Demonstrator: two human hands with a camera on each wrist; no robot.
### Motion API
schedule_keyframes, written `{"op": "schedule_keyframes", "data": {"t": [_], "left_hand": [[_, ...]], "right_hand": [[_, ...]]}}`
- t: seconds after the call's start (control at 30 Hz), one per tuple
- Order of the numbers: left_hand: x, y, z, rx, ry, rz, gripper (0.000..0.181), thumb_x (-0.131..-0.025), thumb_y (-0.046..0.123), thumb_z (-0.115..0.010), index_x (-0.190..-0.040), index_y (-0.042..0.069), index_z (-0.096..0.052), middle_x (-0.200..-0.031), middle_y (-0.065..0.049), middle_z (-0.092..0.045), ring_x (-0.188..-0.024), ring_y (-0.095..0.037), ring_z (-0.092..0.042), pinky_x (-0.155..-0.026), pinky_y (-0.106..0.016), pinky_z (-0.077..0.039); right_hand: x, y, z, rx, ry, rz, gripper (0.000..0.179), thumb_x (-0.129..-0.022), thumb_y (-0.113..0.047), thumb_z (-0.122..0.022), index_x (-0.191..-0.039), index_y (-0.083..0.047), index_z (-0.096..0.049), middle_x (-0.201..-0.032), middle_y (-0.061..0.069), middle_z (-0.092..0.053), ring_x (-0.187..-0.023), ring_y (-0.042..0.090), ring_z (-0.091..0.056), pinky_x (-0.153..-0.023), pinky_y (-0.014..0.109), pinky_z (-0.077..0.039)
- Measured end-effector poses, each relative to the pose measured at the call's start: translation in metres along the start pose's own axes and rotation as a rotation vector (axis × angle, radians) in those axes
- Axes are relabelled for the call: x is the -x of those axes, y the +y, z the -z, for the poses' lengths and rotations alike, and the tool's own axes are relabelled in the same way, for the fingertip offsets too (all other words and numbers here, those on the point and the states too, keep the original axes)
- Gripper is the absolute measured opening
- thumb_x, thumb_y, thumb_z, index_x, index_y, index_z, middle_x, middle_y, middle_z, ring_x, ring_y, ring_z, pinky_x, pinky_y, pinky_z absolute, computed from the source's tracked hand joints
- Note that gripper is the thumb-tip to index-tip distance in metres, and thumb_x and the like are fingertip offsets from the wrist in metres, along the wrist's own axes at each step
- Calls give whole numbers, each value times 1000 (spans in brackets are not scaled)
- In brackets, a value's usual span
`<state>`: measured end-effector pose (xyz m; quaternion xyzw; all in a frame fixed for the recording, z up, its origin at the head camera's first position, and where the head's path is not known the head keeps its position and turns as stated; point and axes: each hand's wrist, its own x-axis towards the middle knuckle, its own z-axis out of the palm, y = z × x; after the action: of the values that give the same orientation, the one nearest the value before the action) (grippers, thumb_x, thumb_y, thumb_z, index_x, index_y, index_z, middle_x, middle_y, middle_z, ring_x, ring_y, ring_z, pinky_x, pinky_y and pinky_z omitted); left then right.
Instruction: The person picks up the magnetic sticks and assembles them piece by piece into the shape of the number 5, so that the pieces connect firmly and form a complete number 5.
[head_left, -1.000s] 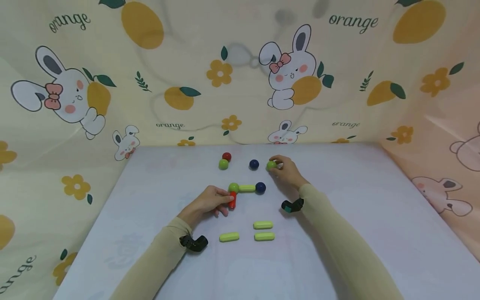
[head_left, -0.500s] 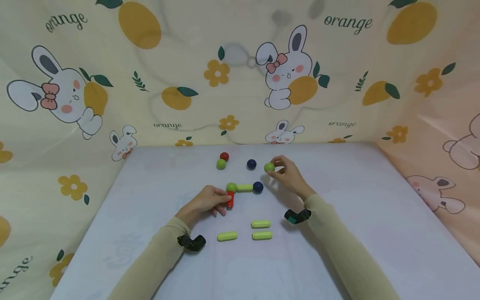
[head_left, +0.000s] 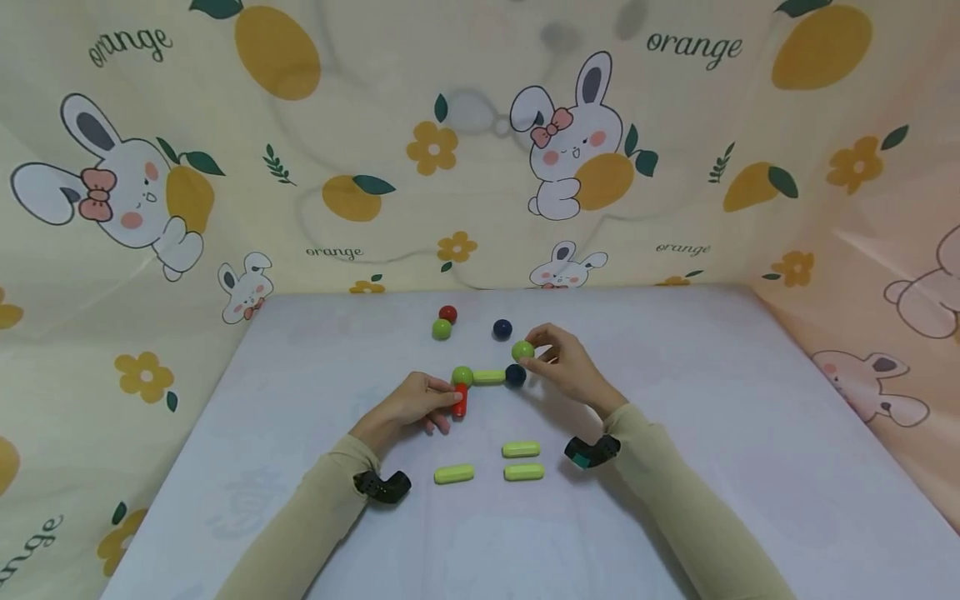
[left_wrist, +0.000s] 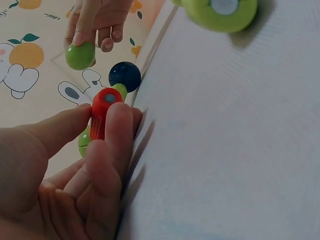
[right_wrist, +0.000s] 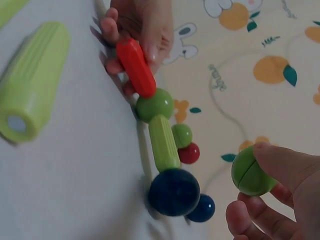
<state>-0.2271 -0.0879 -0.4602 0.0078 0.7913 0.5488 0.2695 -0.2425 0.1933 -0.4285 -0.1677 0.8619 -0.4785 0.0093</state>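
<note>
My left hand pinches a red rod between thumb and fingers. From that rod's far end runs a joined chain: a green ball, a light green rod and a dark blue ball. A second green ball is pinched in the fingertips of my right hand. In the head view it appears just above and right of the dark blue ball; whether the two touch cannot be told there. The right wrist view has them apart. A grey disc marks the red rod's near end.
Loose light green rods lie nearer me: one on the left and two on the right, an upper rod and a lower rod. Towards the back sit a red ball, a green ball and a dark blue ball.
My right hand has brought its green ball leftward and towards me, from beside the loose dark blue ball to near the chain's blue end. The left hand keeps its pinch on the red rod.
</note>
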Motion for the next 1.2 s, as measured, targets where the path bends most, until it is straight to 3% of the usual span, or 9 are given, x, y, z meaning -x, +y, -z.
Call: {"op": "schedule_keyframes", "data": {"t": [0.33,0.7,1.2], "left_hand": [[3,1,0,-3,-13,0,42,-98,24,-67,-129,-4,-64,-86,-6,-77,-54,-9,-66,-47,-19,-47],[1,3,0,-11,-13,-10,44,-98,25,-67,-131,-4,-62,-91,-8,-77,-54,-9,-66,-48,-19,-47],[2,0,3,5,-19,-19,45,-99,22,-66,-133,-6,-60,-89,-9,-75,-48,-8,-60,-47,-20,-48]], "right_hand": [[9,-12,-13,17,-79,27,30,-91,-15,-76,-115,-7,-60,-116,15,-68,-85,19,-65,-77,31,-51],[13,-15,-35,46,-227,69,30,-89,-18,-78,-113,-9,-62,-106,7,-67,-81,15,-60,-75,24,-50],[24,-25,-64,18,-391,77,26,-90,-21,-77,-108,-11,-62,-105,6,-68,-79,10,-60,-72,22,-52]]}}
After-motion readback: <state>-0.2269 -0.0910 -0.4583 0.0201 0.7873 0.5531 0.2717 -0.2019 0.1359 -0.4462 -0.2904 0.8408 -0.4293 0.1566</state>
